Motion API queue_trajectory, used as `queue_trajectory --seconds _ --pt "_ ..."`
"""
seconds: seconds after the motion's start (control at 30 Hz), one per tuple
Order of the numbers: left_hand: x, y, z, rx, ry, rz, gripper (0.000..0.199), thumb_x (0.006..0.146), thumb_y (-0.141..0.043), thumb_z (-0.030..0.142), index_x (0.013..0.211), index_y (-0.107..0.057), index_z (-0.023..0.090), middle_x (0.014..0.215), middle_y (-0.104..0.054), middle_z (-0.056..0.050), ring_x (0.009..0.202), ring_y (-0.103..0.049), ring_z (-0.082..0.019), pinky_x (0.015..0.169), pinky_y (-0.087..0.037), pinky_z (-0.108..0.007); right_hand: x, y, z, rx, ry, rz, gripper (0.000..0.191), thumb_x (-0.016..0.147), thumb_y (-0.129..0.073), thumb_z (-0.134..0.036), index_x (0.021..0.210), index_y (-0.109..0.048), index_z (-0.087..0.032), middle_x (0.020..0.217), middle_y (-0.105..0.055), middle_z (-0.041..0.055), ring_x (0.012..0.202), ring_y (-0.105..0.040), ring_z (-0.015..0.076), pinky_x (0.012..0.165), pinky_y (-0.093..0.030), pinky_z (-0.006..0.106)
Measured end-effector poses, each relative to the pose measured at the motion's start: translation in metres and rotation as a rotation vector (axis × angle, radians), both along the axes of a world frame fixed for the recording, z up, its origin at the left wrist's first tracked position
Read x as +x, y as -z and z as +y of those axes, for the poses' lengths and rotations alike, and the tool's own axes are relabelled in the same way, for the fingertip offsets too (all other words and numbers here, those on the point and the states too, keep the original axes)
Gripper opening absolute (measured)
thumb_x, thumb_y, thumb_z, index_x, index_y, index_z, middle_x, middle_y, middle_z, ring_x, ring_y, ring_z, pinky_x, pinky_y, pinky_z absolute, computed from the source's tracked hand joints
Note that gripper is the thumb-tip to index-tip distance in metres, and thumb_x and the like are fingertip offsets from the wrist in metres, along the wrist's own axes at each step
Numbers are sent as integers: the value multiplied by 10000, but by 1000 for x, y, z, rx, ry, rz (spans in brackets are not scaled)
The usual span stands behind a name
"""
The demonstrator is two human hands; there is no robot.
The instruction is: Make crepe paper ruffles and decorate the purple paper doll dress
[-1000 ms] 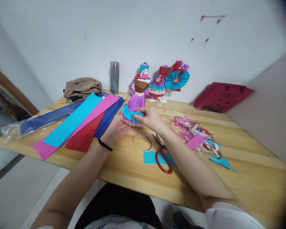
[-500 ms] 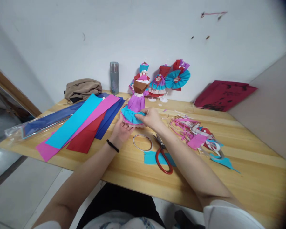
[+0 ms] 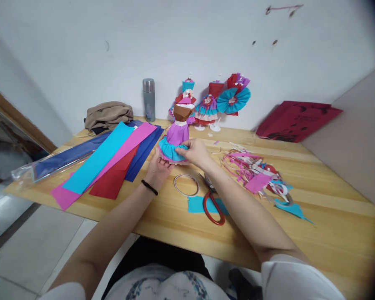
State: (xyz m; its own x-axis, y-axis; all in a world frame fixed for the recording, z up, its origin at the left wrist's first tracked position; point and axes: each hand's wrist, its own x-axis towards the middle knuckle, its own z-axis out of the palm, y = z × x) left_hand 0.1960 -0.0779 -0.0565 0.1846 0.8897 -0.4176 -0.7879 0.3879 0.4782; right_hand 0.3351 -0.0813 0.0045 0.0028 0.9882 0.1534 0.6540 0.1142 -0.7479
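Note:
A paper doll (image 3: 178,134) with a brown head, purple top and ruffled blue and pink skirt stands upright between my hands. At the left side and lower edge of the skirt, my left hand (image 3: 160,168) grips the hem, palm turned up, its thumb partly hidden. My right hand (image 3: 197,153) pinches the blue ruffle on the right side between thumb and fingers. Below the doll lie a thin ring (image 3: 186,194) and red-handled scissors (image 3: 213,208), the latter over a blue paper piece (image 3: 195,204) and partly under my right forearm.
Coloured paper strips (image 3: 100,158) and a plastic-wrapped pack (image 3: 68,156) cover the left. Behind stand a flask (image 3: 149,100), a brown cloth (image 3: 108,115) and dressed paper figures (image 3: 208,106). Paper scraps (image 3: 256,171) are heaped at right, with a dark red bag (image 3: 298,121) against the wall.
The view has shifted slightly. Both hands keep the same hold on the doll's skirt, and the doll has barely moved.

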Motion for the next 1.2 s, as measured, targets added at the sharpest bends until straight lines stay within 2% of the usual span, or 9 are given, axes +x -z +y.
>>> queue_trajectory --seconds 0.27,0.4,0.53,0.67,0.83,0.93,1.07,1.13,1.2 --pt "0 -1 4 17 -29 5 318 987 -557 482 1127 -683 226 984 -756 -54 888 -718 -175 887 -575 -335 -3 1 -1 -32 -15 -4 209 773 -636 -256 586 -608 -165 479 -542 -10 481 -513 119 476 -344 226" --pt "-2 1 4 56 -3 20 328 976 -571 496 1136 -686 235 1003 -767 -58 895 -729 -179 853 -580 -318 -4 0 -1 -24 -3 -32 288 787 -635 -253 524 -541 -178 446 -513 -12 457 -488 113 473 -325 232" --pt "1 3 3 127 38 48 339 954 -614 491 1131 -692 213 950 -773 -56 842 -731 -167 802 -582 -301 -6 2 -1 -7 27 -64 256 799 -628 -246 558 -588 -168 473 -533 -7 477 -481 114 492 -313 241" --pt "7 4 3 214 35 90 273 906 -709 393 1127 -687 234 871 -765 -7 731 -710 -127 763 -576 -271 -7 4 -1 0 54 -96 250 802 -632 -241 566 -598 -165 486 -529 -8 482 -466 114 501 -294 252" --pt "16 1 6 216 -1 88 122 925 -684 258 1039 -688 216 763 -743 17 655 -689 -109 792 -577 -269 -7 6 -1 15 77 -121 286 813 -632 -247 546 -561 -175 475 -458 -27 485 -411 109 511 -269 262" --pt "19 -3 7 187 -6 66 128 958 -641 263 1050 -701 197 753 -744 0 724 -720 -133 850 -581 -297 -7 6 -1 30 96 -135 301 810 -638 -250 535 -538 -181 484 -415 -34 494 -378 108 513 -242 273" --pt "21 -10 9 187 12 40 227 1002 -570 314 1119 -701 170 914 -784 -60 913 -746 -183 913 -580 -337 -8 4 -3 37 102 -145 293 805 -633 -254 535 -543 -182 493 -428 -26 516 -381 115 526 -247 276" --pt "21 -12 10 184 22 26 260 1021 -527 319 1171 -691 184 982 -787 -66 955 -741 -188 918 -580 -344 -8 3 -3 38 98 -144 291 807 -625 -254 535 -550 -181 497 -449 -20 523 -394 119 531 -252 277" --pt "21 -14 10 163 19 -10 299 1037 -480 348 1189 -690 198 954 -787 -55 942 -737 -187 898 -585 -344 -8 3 -4 42 100 -142 305 809 -622 -262 527 -537 -184 495 -446 -21 524 -399 120 530 -248 279"
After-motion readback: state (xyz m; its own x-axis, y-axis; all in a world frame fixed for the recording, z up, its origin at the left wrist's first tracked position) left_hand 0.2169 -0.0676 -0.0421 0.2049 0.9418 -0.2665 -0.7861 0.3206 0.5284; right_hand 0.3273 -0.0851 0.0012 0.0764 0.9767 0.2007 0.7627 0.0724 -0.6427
